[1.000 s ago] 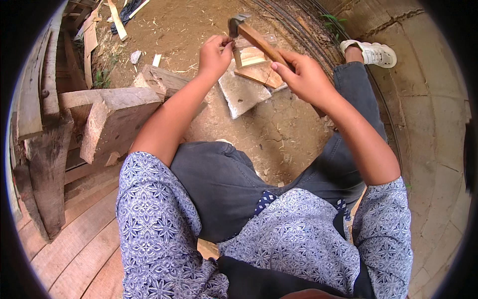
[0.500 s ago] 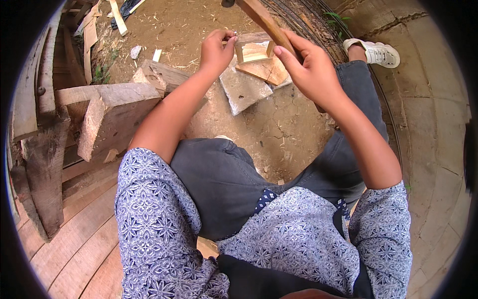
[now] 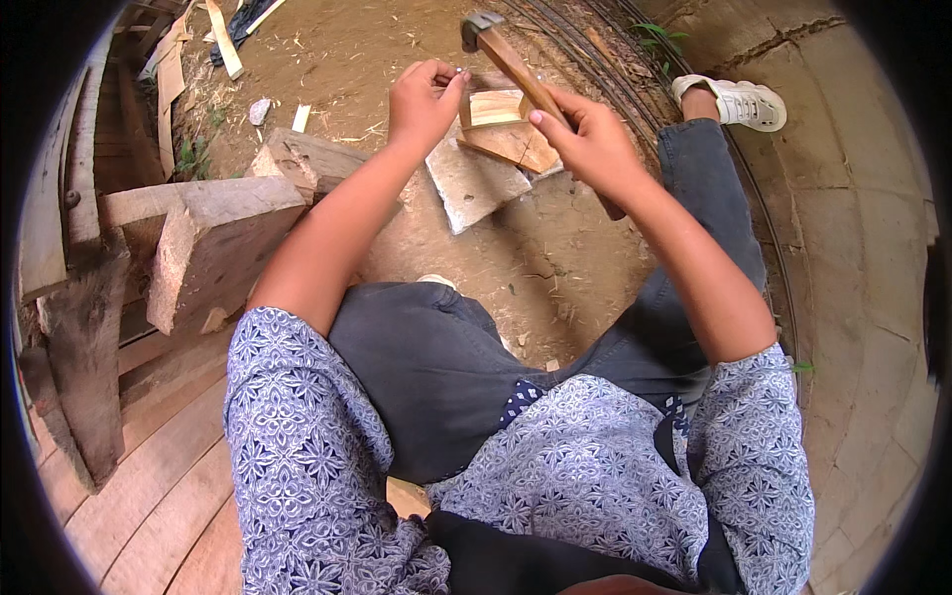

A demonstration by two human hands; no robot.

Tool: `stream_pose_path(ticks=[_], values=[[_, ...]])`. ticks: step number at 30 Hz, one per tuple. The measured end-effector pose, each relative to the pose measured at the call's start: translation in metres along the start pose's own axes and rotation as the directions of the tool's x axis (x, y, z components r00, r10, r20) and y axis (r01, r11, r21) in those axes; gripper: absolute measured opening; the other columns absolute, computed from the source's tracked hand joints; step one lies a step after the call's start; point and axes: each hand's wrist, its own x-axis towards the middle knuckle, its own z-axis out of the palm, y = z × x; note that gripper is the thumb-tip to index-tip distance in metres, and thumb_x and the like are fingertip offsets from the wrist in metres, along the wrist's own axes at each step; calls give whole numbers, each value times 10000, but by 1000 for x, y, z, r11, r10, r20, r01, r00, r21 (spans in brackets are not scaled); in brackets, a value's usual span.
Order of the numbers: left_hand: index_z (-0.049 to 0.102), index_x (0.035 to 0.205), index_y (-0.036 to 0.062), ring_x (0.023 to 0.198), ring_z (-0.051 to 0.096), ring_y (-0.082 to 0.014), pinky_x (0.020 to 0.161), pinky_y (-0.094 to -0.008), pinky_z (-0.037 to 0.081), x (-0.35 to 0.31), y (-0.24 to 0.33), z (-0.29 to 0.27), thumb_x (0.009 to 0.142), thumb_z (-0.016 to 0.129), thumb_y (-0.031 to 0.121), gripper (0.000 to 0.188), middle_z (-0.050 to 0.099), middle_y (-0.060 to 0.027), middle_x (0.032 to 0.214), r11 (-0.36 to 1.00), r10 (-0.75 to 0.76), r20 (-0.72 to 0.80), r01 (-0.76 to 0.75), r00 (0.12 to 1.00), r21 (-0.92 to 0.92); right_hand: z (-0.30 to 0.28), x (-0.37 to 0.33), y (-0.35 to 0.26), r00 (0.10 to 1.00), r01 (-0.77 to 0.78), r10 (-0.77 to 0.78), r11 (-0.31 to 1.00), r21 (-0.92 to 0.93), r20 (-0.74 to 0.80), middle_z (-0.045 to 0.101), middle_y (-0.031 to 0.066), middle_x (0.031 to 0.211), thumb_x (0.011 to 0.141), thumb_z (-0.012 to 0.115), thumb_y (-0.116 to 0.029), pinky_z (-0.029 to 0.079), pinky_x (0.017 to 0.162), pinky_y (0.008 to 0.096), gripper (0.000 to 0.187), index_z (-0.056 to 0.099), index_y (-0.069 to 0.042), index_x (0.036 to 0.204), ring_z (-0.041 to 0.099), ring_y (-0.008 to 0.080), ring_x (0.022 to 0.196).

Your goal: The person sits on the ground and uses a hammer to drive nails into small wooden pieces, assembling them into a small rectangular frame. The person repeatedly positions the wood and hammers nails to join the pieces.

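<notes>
My right hand [image 3: 595, 139] is wrapped round the wooden handle of a hammer [image 3: 514, 69], its metal head raised at the upper end. My left hand [image 3: 428, 104] is closed in a pinch at the left corner of a small wooden frame [image 3: 464, 111]. A tiny shiny tip, apparently a nail [image 3: 458, 70], shows at its fingertips. The frame stands on a flat piece of light wood [image 3: 531, 149], which rests on a grey stone slab [image 3: 471, 188]. The hammer and right hand hide part of the frame's right side.
Thick timber blocks [image 3: 233, 208] lie beside my left arm, above wooden planks [image 3: 159, 486]. A curved concrete wall [image 3: 843, 278] rises on the right, with dark rods [image 3: 585, 59] running along the ground near it. Wood scraps [image 3: 224, 40] lie at the far left.
The hammer has swung slightly so its whole head now shows, tilted up to the left. My left hand still pinches at the frame's corner. The view has shifted a little.
</notes>
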Motion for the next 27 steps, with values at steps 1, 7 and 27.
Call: stream_pose_path(ticks=[1, 7, 27], values=[[698, 888, 14, 818, 694, -239, 724, -342, 538, 0, -4, -2, 883, 753, 227, 220, 691, -127, 893, 999, 6, 6, -6, 1000, 31, 3, 0, 8, 997, -76, 77, 996, -38, 25, 715, 137, 850, 938, 660, -270, 502, 701, 343, 396, 670, -85, 1288, 612, 173, 712], [684, 856, 9, 787, 677, -234, 713, -341, 528, -2, -15, -4, 887, 758, 247, 251, 678, -119, 862, 999, 4, -5, -4, 1000, 37, 10, -9, 37, 998, -54, 56, 995, -80, 23, 501, -65, 668, 997, 631, -268, 394, 446, 246, 432, 598, -102, 1395, 467, 42, 504], [670, 845, 8, 748, 659, -246, 637, -354, 511, -1, -25, 2, 866, 771, 171, 193, 646, -105, 835, 986, 146, -45, -141, 988, 90, -13, -19, -33, 992, -16, 26, 997, -82, 123, 694, 97, 844, 973, 651, -272, 490, 690, 296, 413, 638, -38, 1312, 584, 116, 726]])
